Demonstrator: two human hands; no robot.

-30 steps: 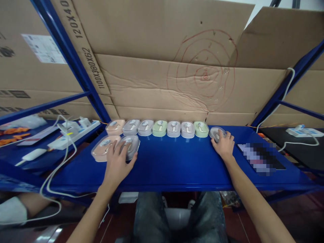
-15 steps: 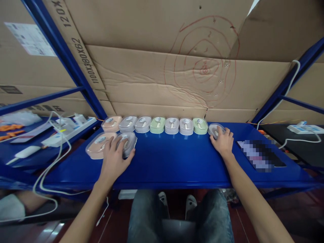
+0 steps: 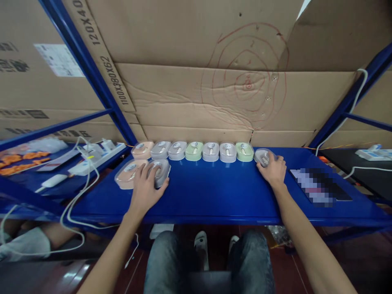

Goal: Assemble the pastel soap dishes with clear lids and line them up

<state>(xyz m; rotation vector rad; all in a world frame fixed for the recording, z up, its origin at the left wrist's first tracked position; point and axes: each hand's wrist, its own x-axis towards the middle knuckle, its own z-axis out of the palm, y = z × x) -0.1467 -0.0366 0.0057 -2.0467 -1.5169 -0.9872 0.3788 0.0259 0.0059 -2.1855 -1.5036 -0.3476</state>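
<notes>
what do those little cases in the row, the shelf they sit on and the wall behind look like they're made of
Row of cases: apparently plastic, pastel bodies under clear glossy covers that catch the light. Shelf: likely painted metal, smooth blue with a soft sheen and a thin folded edge. Backing: corrugated cardboard, matte brown, creased, with printed sizes and red pen rings.

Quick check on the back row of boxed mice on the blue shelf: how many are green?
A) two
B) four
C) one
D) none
A. Two green boxed mice sit in the back row, one near the middle and one next to the grey boxed mouse under the right hand; the others in that row are grey or peach.
</notes>
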